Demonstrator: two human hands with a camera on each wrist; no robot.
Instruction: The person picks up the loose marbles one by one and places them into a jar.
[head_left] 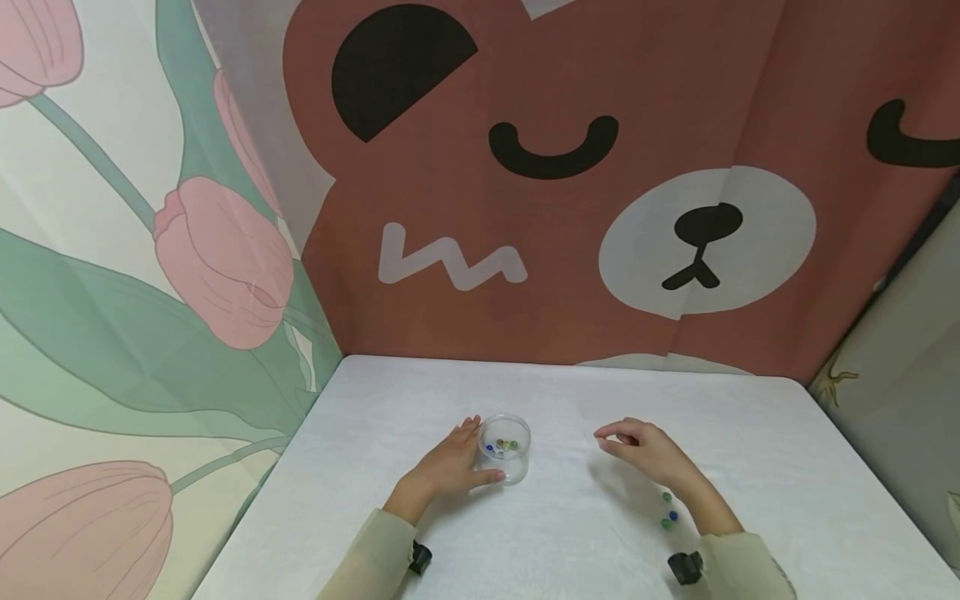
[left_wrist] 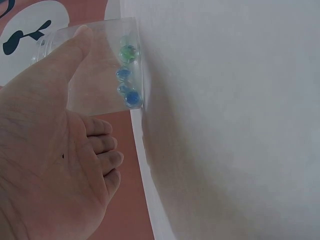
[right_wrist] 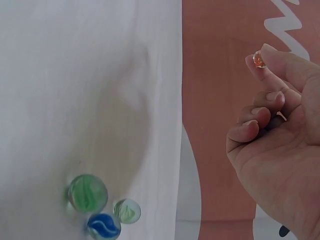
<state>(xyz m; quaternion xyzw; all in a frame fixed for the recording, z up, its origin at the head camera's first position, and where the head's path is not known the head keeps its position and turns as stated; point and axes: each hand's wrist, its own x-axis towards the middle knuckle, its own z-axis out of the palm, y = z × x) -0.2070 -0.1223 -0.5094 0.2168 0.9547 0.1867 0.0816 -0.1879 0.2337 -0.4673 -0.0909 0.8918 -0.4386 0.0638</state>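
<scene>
A clear plastic jar (head_left: 516,471) stands upright on the white table, with several green and blue marbles (left_wrist: 128,54) at its bottom. Around its left side is my left hand (head_left: 452,461), thumb across the front and fingers behind, holding it. My right hand (head_left: 647,451) is raised over the table to the right of the jar. Between its thumb and forefinger it pinches a small clear marble with orange inside (right_wrist: 258,59); its other fingers are curled toward the palm.
On the table below the right forearm lie a large green marble (right_wrist: 88,193), a blue marble (right_wrist: 104,226) and a smaller pale green marble (right_wrist: 127,211), close together. A brown bear-print curtain (head_left: 450,325) hangs behind the table's far edge, and a tulip-print curtain (head_left: 225,258) on the left.
</scene>
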